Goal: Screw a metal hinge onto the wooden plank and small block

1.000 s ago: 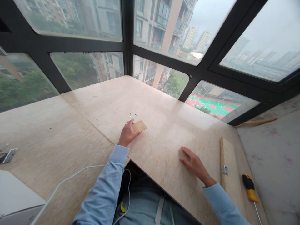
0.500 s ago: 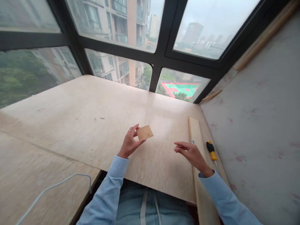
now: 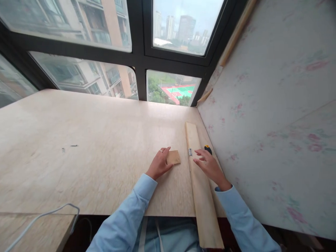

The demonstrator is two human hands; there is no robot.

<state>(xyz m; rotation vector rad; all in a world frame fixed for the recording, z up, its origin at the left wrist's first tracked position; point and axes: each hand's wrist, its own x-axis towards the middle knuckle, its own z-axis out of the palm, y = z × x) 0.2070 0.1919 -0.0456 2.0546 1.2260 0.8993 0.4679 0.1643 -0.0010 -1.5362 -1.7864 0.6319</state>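
Note:
Between the thumb and fingers of my left hand (image 3: pixel 160 162) is a small flat wooden piece (image 3: pixel 173 157) with small holes along its right edge. It is held low over the tabletop, left of a long pale wooden board (image 3: pixel 201 189). A small metal hinge (image 3: pixel 190 152) sits on the board's left edge. My right hand (image 3: pixel 210 166) hovers over the board just right of the hinge, fingers apart and holding nothing. Behind that hand the black and yellow screwdriver (image 3: pixel 208 149) shows only its handle; the rest is hidden.
On the left of the tabletop (image 3: pixel 105 122) lie a screw (image 3: pixel 74 145) and a small metal piece (image 3: pixel 63 150). A white cable (image 3: pixel 52 211) crosses the lower left corner. The papered wall (image 3: pixel 262 122) bounds the right side, and windows stand behind.
The view has turned to the right. My left hand has carried the wooden piece closer to the board. My right hand has moved over beside the hinge, its fingers spreading apart.

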